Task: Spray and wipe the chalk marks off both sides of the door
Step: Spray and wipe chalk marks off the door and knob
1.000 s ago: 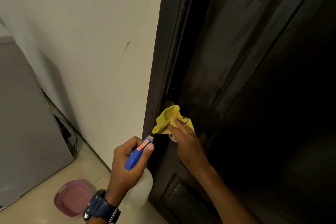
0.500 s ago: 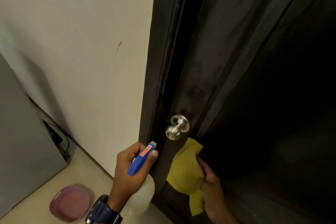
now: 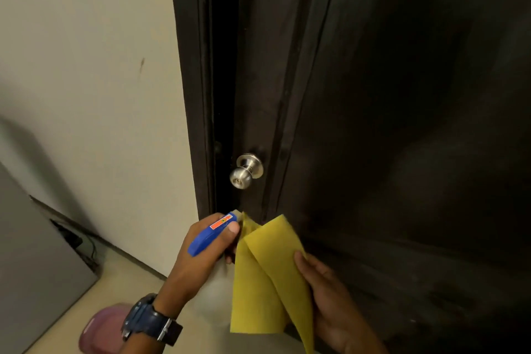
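Note:
A dark brown door (image 3: 388, 123) fills the right of the head view, with a silver knob (image 3: 244, 171) near its left edge. I see no clear chalk marks on it. My left hand (image 3: 201, 256) grips a spray bottle (image 3: 214, 231) with a blue head and pale body, its nozzle pointing toward the door below the knob. My right hand (image 3: 330, 302) holds a yellow cloth (image 3: 267, 276), which hangs open just right of the bottle, off the door.
The dark door frame (image 3: 192, 95) meets a cream wall (image 3: 86, 66) on the left. A grey appliance (image 3: 31, 267) stands at the far left with cables behind it. A pink plastic basin (image 3: 100, 330) lies on the tiled floor below my left wrist.
My right hand drew the cloth down off the knob and back from the door, then spread it open beside the bottle. The view swung right; the left hand stayed on the bottle.

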